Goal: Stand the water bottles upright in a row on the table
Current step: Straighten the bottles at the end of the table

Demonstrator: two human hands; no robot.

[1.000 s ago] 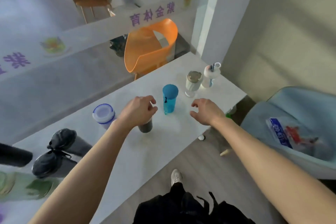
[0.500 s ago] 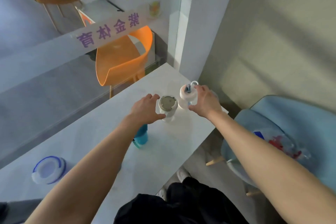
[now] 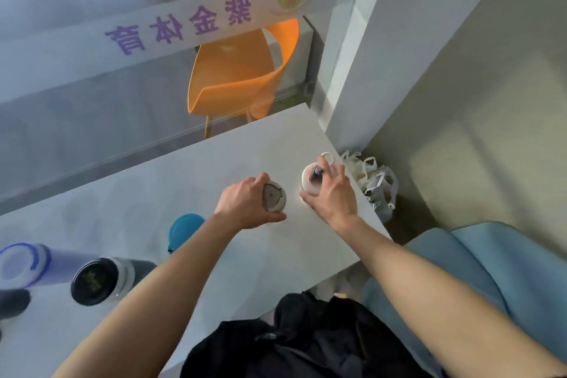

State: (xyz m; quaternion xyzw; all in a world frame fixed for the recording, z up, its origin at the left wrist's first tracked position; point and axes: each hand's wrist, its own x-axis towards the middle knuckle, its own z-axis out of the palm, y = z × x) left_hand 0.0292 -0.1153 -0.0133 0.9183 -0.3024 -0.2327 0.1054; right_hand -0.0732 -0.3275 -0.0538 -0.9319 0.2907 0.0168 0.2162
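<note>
I look almost straight down on the white table [image 3: 214, 163]. My left hand [image 3: 245, 204] is wrapped around an upright bottle with a grey lid [image 3: 274, 197]. Beside it, my right hand [image 3: 329, 193] grips an upright white bottle with a loop cap [image 3: 310, 178] near the table's right edge. A teal bottle [image 3: 184, 230] stands behind my left forearm. Further left stand a dark-lidded bottle [image 3: 96, 281] and a clear bottle with a blue-rimmed lid [image 3: 21, 264].
A dark object [image 3: 12, 302] pokes in at the left edge. An orange chair [image 3: 239, 77] sits behind glass beyond the table. A white plastic bag [image 3: 372, 181] lies on the floor by the table's right edge, and a light blue chair [image 3: 478, 258] is to the right.
The view has tilted further down and over the table. Both hands stay on the grey-lidded and white bottles, which now sit slightly nearer each other. The bottles at left have come into view.
</note>
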